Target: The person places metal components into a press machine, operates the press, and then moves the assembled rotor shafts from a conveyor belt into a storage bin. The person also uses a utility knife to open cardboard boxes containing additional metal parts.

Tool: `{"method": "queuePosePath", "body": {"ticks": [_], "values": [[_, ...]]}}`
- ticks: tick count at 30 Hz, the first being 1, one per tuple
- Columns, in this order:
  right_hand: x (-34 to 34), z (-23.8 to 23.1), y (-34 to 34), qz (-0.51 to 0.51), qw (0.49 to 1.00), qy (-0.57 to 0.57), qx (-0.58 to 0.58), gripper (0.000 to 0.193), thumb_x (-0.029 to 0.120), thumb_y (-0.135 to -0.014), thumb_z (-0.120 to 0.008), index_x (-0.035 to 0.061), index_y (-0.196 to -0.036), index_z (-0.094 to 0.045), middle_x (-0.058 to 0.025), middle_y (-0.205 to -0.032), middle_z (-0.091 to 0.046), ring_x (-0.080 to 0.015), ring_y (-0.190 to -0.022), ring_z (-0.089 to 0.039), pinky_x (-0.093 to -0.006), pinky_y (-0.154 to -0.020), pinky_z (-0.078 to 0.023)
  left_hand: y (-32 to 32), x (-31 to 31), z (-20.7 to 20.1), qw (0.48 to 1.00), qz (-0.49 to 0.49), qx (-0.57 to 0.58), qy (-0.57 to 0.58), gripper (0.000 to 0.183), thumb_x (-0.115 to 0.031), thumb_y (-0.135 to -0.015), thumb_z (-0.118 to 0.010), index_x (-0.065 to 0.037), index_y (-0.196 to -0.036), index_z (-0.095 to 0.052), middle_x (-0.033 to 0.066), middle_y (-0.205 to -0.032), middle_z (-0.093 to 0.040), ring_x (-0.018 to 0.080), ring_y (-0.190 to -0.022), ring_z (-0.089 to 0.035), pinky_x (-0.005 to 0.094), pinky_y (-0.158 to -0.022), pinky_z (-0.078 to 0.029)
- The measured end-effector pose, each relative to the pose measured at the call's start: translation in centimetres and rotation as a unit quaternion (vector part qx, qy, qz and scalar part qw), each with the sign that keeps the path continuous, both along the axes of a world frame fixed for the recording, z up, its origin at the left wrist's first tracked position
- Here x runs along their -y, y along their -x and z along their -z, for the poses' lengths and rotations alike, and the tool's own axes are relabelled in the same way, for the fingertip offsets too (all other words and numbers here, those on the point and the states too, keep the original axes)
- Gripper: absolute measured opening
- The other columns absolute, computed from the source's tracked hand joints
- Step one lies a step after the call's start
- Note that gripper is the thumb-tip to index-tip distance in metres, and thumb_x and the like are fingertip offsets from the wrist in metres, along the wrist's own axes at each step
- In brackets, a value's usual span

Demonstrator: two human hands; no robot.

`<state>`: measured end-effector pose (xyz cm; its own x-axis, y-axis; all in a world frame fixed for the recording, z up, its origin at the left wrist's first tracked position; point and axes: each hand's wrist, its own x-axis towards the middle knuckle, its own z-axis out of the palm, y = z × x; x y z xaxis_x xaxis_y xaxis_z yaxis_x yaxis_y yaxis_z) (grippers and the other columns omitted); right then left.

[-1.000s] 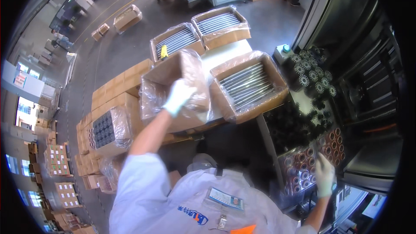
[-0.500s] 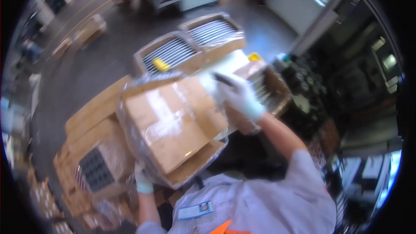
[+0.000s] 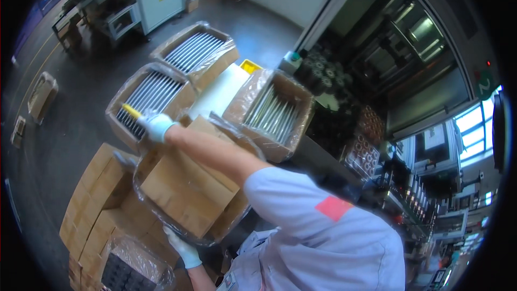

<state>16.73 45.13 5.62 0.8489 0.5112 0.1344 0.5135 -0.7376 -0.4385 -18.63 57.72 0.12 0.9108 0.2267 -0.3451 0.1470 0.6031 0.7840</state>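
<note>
My right hand (image 3: 157,126), in a white glove, reaches across to the left over a plastic-lined cardboard box (image 3: 144,87) of metal rods. Its fingers are closed about one end of a yellow tool (image 3: 131,111); the exact kind does not show. Directly in front of me stands an open cardboard box (image 3: 186,196) with a clear plastic liner folded over its rim and brown cardboard inside. At that box's near lower edge is my gloved left hand (image 3: 182,248), fingers closed on the rim and liner, partly hidden. My right forearm crosses over the box's far side.
Two more boxes of rods, one far (image 3: 194,48) and one at right (image 3: 274,110), flank a white surface (image 3: 221,89) with a yellow bin (image 3: 249,67). Stacked cartons (image 3: 91,199) stand left; a wrapped block of black parts (image 3: 126,275) sits nearer. Machinery (image 3: 425,48) fills the right.
My right hand has moved left from the white surface to the yellow tool on the rods. The box in front no longer shows its taped cardboard top. The whole view has turned.
</note>
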Motion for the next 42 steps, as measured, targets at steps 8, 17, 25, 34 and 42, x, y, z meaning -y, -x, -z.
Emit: {"method": "queuePosePath", "body": {"ticks": [8, 17, 25, 34, 42], "values": [[4.5, 1.4, -2.8, 0.150, 0.975, -0.147, 0.070, 0.018, 0.021, -0.079, -0.072, 0.0072, -0.089, -0.068, -0.0192, -0.091, -0.070, -0.0384, -0.086, -0.068, -0.0473, -0.076, -0.054, -3.7, 2.1, 0.0, 0.970, 0.096, 0.005, -0.223, 0.071, -0.031, -0.100, -0.063, 0.009, -0.150, -0.032, 0.0133, -0.143, -0.051, 0.0201, -0.129, -0.048, 0.0290, -0.109, -0.037], [12.3, -11.3, 9.7, 0.069, 0.695, -0.603, -0.385, 0.079, 0.017, -0.088, -0.076, 0.0041, -0.151, -0.031, -0.0119, -0.108, -0.064, -0.0206, -0.088, -0.068, -0.0380, -0.072, -0.063, -5.1, 4.1, -4.5, 0.927, 0.067, 0.083, -0.359, 0.075, -0.030, -0.100, -0.062, 0.005, -0.154, -0.024, 0.0207, -0.147, -0.043, 0.0276, -0.133, -0.046, 0.0377, -0.110, -0.038], [16.9, -8.2, 17.1, 0.073, 0.917, -0.230, -0.317, 0.054, 0.018, -0.093, -0.065, 0.0047, -0.141, -0.045, -0.0097, -0.099, -0.065, -0.0122, -0.068, -0.063, -0.0265, -0.061, -0.053, -6.3, 3.5, -5.3, 0.799, 0.008, 0.061, -0.598, 0.068, -0.029, -0.101, -0.060, 0.006, -0.150, -0.029, 0.0269, -0.151, -0.036, 0.0400, -0.140, -0.038, 0.0450, -0.116, -0.031], [14.5, -7.6, 19.9, 0.117, 0.934, -0.189, -0.281, 0.053, 0.027, -0.098, -0.059, 0.0145, -0.149, -0.047, -0.0157, -0.103, -0.071, -0.0183, -0.080, -0.066, -0.0319, -0.077, -0.055, -7.1, 5.1, -5.2, 0.792, -0.014, 0.078, -0.606, 0.063, -0.024, -0.099, -0.061, 0.007, -0.147, -0.034, 0.0332, -0.145, -0.038, 0.0480, -0.130, -0.045, 0.0476, -0.109, -0.039], [19.1, -11.9, 29.0, 0.184, 0.850, -0.181, -0.459, 0.051, 0.023, -0.099, -0.056, 0.0157, -0.149, -0.048, -0.0084, -0.078, -0.067, -0.0112, -0.061, -0.060, -0.0295, -0.063, -0.053, -11.9, 3.3, -9.6, 0.561, 0.130, 0.321, -0.752, 0.053, -0.028, -0.095, -0.057, -0.008, -0.143, -0.050, 0.0188, -0.149, -0.044, 0.0404, -0.137, -0.042, 0.0548, -0.115, -0.031]]}}
